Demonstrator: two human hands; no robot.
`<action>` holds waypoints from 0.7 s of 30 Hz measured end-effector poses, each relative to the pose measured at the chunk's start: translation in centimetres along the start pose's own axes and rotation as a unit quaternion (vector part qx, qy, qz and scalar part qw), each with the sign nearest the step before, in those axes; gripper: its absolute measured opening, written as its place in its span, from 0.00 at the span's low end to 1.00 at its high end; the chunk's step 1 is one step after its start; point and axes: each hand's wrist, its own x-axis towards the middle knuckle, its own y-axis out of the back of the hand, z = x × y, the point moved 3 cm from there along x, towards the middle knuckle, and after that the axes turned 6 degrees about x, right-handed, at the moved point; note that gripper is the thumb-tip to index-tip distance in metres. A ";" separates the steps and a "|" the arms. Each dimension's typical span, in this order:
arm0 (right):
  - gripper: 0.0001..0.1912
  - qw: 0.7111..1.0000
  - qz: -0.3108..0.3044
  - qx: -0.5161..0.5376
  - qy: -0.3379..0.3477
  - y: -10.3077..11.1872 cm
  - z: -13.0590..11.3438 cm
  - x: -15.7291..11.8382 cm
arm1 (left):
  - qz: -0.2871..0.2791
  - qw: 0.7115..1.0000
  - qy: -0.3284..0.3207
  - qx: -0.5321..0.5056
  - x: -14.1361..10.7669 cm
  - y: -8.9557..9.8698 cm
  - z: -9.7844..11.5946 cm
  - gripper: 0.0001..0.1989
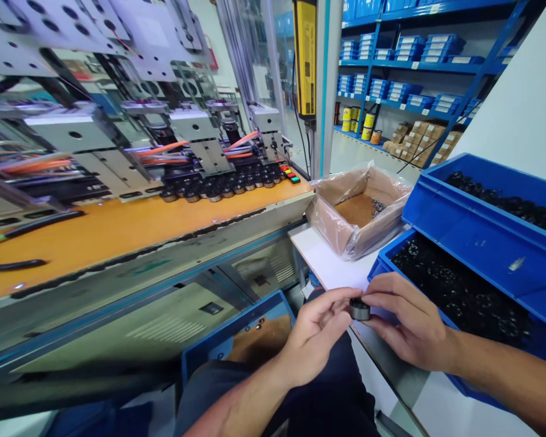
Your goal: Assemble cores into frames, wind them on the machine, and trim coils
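A small cylindrical part [360, 310], with a grey metal ring below and a dark top, is held between both of my hands above the edge of the white table. The thumb and fingers of my left hand [316, 340] are closed on its left side. From the right, the fingers and thumb of my right hand [404, 318] pinch its other side. My fingertips partly cover it, and its inside is too small to make out. Just beyond my right hand stands a blue bin [388, 250] full of black ring-shaped pieces.
Another blue bin [477, 212] rests higher at the right. A plastic-lined carton [346, 240] stands on the white table [321, 264]. Left is a machine with an orange worktop [118, 233] and rows of round parts [227, 185]. A blue crate [191, 358] sits low by my legs.
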 end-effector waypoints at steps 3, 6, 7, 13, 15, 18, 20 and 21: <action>0.14 1.000 -0.009 -0.001 -0.004 -0.1 0.0 0.0 | 0.016 0.967 -0.148 0.204 0.4 0.8 1.7 0.17; 0.13 1.000 -0.018 0.003 -0.005 -0.2 -0.2 -0.1 | 0.010 0.924 -0.242 0.295 0.8 1.0 3.0 0.14; 0.13 1.000 -0.021 0.002 -0.005 -0.2 -0.2 -0.1 | 0.009 0.917 -0.259 0.305 0.9 0.9 3.1 0.13; 0.12 0.998 -0.051 -0.031 -0.024 -0.7 -0.1 -0.4 | 0.035 0.916 -0.260 0.303 0.4 0.3 2.4 0.10; 0.15 0.992 -0.071 -0.094 -0.048 -1.2 0.4 -0.7 | 0.047 0.911 -0.249 0.326 0.5 1.2 2.2 0.09; 0.19 0.969 -0.124 -0.210 -0.040 -2.1 1.8 -2.9 | 0.102 0.850 -0.204 0.475 1.8 6.0 3.2 0.10; 0.20 0.952 -0.201 -0.232 0.005 -3.1 3.4 -6.0 | 0.180 0.754 -0.105 0.623 3.0 11.7 5.1 0.12; 0.23 0.943 -0.244 -0.224 0.030 -3.7 4.3 -7.8 | 0.213 0.724 -0.067 0.653 3.6 14.8 6.4 0.12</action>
